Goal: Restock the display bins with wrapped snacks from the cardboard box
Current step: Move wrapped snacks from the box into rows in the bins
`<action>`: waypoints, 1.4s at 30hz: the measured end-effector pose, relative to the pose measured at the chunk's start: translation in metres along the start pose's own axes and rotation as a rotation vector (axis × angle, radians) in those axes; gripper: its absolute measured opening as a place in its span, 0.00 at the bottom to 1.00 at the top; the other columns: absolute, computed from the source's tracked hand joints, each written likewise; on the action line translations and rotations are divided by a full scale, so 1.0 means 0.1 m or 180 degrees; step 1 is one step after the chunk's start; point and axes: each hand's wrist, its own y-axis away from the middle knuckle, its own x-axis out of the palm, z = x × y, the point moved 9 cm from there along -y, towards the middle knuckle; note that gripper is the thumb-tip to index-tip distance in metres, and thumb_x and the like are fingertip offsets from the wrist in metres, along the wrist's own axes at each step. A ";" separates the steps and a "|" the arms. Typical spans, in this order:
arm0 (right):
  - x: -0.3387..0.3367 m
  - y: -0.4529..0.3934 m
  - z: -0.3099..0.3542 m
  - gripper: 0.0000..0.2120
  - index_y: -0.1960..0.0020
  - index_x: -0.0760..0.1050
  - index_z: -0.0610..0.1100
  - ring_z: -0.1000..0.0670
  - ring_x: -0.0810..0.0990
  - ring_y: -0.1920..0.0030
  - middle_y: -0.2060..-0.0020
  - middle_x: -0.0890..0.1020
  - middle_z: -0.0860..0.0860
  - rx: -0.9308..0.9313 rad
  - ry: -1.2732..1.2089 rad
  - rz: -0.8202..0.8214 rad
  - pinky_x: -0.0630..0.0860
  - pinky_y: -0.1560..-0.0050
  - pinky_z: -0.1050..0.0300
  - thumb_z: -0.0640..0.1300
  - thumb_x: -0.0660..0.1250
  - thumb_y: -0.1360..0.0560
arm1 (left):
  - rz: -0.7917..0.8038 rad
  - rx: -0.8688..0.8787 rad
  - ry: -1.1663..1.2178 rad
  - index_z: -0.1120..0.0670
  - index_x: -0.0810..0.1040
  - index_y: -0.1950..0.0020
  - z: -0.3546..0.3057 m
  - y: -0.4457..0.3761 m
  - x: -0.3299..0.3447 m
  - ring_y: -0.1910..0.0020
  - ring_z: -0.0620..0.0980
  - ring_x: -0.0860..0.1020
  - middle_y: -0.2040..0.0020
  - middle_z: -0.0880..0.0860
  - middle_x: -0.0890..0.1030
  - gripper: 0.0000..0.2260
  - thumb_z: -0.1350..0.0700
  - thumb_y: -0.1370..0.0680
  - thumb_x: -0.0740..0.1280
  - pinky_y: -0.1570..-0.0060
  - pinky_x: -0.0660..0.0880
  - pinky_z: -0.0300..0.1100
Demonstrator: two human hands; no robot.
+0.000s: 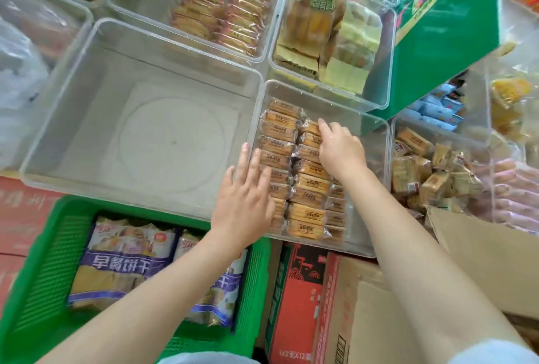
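Both hands work inside a clear display bin [376,188] that sits just right of centre, packed with wrapped snacks [309,182] stood in neat rows, golden-brown cakes in clear wrappers with dark print. The left hand [245,203] lies flat with its fingers straight and spread, pressing on the row at the bin's 9 o'clock side, grasping nothing. The right hand [339,149] reaches further in toward 12 o'clock, its fingers bent down onto the top of the middle row; whether it pinches a packet or only presses on it cannot be told. The bin's 3 o'clock side looks bare of snacks. Touching this bin at its 9 o'clock is a larger clear bin [73,118], its floor showing a moulded circle. At 11 o'clock from the hands a further bin [262,55] holds orange-wrapped biscuits, and at 1 o'clock another [385,101] holds yellow packets. A green carton [443,42] leans at 2 o'clock. At 3 o'clock a bin [392,136] contains loosely heaped brown packets. The cardboard box [481,247] lies at 4 o'clock with a flap open, just beside the working bin, partly under the right forearm. At 7 o'clock a green basket [38,270] carries purple-labelled bags, and a red carton [294,305] stands at 6 o'clock.
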 end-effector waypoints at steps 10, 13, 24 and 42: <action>-0.09 0.76 0.33 0.23 0.23 0.64 0.43 0.44 0.66 0.26 0.26 0.68 0.44 -0.0316 -0.0408 0.0400 0.66 0.27 0.44 0.39 0.55 0.18 | 0.0232 -0.0017 0.0208 0.54 0.63 0.22 0.00 0.03 -0.09 0.20 0.59 0.37 0.19 0.57 0.58 0.25 0.47 0.18 0.54 0.23 0.52 0.59; -0.43 1.38 0.15 0.15 0.34 0.77 0.43 0.48 0.76 0.39 0.39 0.78 0.47 -0.0343 -0.1687 -0.0144 0.75 0.38 0.50 0.40 0.59 0.18 | 0.0199 -0.0093 0.0315 0.53 0.64 0.23 -0.15 0.21 -0.17 0.19 0.59 0.43 0.19 0.57 0.59 0.24 0.48 0.19 0.57 0.21 0.43 0.58; -0.86 4.24 -1.80 0.12 0.52 0.81 0.40 0.55 0.78 0.59 0.59 0.83 0.51 0.1121 -0.2400 -0.2886 0.73 0.56 0.67 0.40 0.59 0.23 | -0.0660 0.2178 0.1766 0.54 0.80 0.40 -2.77 1.73 -0.91 0.37 0.56 0.74 0.36 0.56 0.77 0.12 0.56 0.22 0.65 0.37 0.70 0.49; 1.00 5.01 -2.68 0.14 0.39 0.74 0.44 0.41 0.69 0.34 0.39 0.75 0.45 0.1680 -0.1065 0.1192 0.74 0.41 0.48 0.46 0.69 0.22 | -0.0148 0.2415 0.0331 0.47 0.84 0.54 -3.80 2.11 -0.44 0.60 0.45 0.81 0.59 0.44 0.83 0.11 0.47 0.21 0.63 0.60 0.78 0.44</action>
